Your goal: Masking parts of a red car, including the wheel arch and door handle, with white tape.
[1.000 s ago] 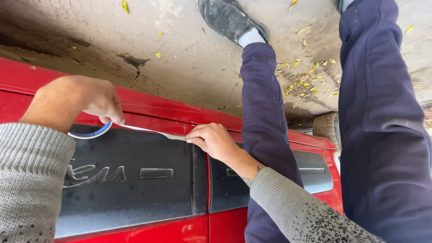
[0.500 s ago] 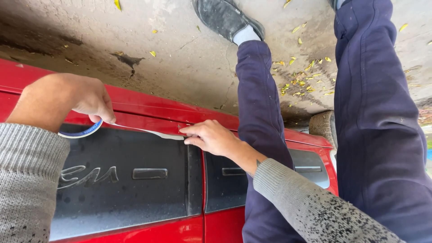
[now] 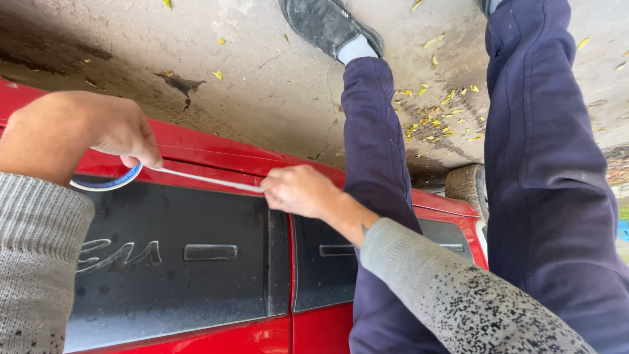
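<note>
My left hand grips a roll of masking tape with a blue core against the red car body, at the upper edge of a dark panel. A thin strip of pale tape runs taut from the roll to my right hand. The fingertips of that hand press the strip's end onto the seam between red paint and dark panel. Both arms wear grey knit sleeves.
Two legs in dark blue trousers stand close against the car at the right, with a dark shoe on cracked concrete strewn with yellow leaves. A tyre shows between the legs. A recessed handle sits in the dark panel.
Both hands keep their hold on the stretched tape. The right hand has slid slightly left along the seam, and the view has shifted a little.
</note>
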